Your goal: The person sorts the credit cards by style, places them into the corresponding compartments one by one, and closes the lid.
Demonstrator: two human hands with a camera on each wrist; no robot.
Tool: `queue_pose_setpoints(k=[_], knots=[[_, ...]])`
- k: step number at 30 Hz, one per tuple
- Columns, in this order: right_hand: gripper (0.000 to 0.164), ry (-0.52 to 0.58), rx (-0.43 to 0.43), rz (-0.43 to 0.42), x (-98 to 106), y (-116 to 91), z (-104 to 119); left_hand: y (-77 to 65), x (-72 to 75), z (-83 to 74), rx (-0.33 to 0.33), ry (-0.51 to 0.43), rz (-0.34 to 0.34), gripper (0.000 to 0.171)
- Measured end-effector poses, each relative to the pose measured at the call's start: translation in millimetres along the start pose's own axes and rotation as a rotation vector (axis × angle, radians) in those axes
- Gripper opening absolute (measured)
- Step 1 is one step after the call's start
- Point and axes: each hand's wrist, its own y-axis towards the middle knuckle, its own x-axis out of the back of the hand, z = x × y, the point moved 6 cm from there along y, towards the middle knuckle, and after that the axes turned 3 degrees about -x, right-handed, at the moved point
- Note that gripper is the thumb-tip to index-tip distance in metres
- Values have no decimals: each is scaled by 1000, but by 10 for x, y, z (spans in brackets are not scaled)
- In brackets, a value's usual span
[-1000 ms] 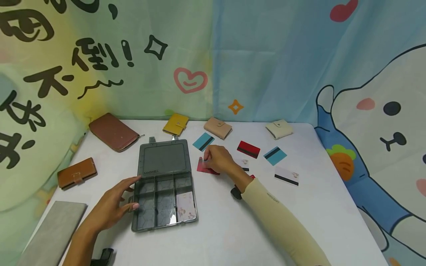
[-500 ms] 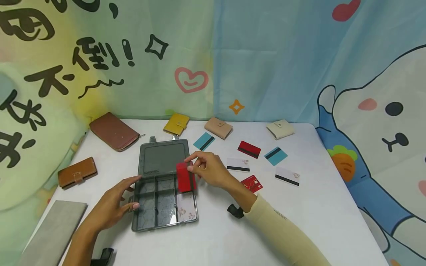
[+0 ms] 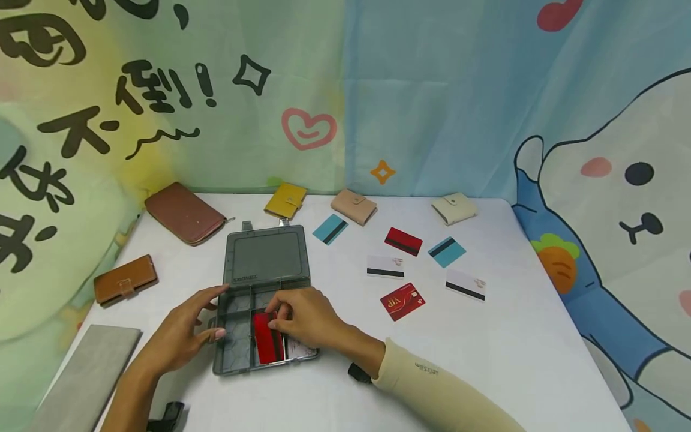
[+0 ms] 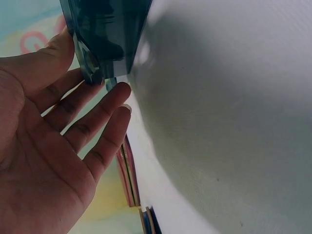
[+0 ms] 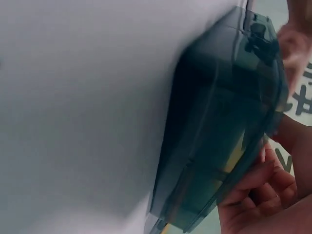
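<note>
A grey translucent compartment box (image 3: 236, 339) stands with its lid (image 3: 268, 255) folded back. My right hand (image 3: 310, 315) pinches a red card (image 3: 266, 342) with a dark stripe at its upper end, the card lying in or just over the front middle compartment. A pale card (image 3: 299, 350) in the front right compartment is partly hidden by that hand. My left hand (image 3: 186, 329) is at the box's left side, thumb and fingers spread and loosely bent. In the left wrist view, the left hand's fingertips (image 4: 125, 90) show beside the box's side wall (image 4: 107, 39).
To the right lie a red VIP card (image 3: 402, 302), a striped red card (image 3: 403, 241), two white cards (image 3: 385, 267) and two blue cards (image 3: 330, 229). Yellow (image 3: 286, 201), tan (image 3: 353, 207) and cream (image 3: 454, 209) wallets line the back. Brown wallets (image 3: 183, 214) and a grey slab (image 3: 86, 378) are left.
My right hand has picked up the red card from the table, carried it left over the box and brought it down to the front middle compartment. My left hand has stayed put.
</note>
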Motion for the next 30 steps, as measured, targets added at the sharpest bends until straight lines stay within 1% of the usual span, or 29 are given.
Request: queue_pose_setpoints(k=[3, 5, 6, 7, 9, 12, 14, 15, 19, 21, 24, 27, 30], knots=[[18, -116, 40, -14, -24, 17, 33, -2, 7, 8, 7, -5, 3, 87], [21, -160, 57, -13, -15, 44, 22, -4, 11, 13, 9, -6, 2, 87], [22, -157, 62, -10, -3, 67, 0, -6, 12, 16, 8, -6, 1, 87], [24, -131, 60, 0, 16, 96, -32, -8, 11, 19, 7, -7, 1, 87], [26, -29, 48, 17, 80, 180, -124, -9, 9, 24, 4, -5, -1, 87], [29, 114, 18, 9, 252, 357, -324, -12, 6, 35, 0, -2, -8, 88], [31, 152, -6, -9, 391, 485, -490, -13, 2, 43, -2, -2, -10, 88], [32, 146, -15, -20, 459, 549, -579, -14, 0, 46, -2, -4, -10, 88], [43, 58, -36, -25, 683, 782, -918, -20, 1, 52, -1, -9, -14, 89], [50, -3, -46, -8, 765, 877, -1064, -21, 7, 50, 1, -10, -17, 89], [58, -121, -89, 28, 855, 979, -1270, -22, 7, 44, 5, -10, -13, 88], [60, -190, -144, 71, 913, 1040, -1429, -21, -3, 37, 6, -12, -4, 88], [55, -229, -169, 93, 953, 1091, -1511, -18, -10, 34, 6, -8, -2, 88]])
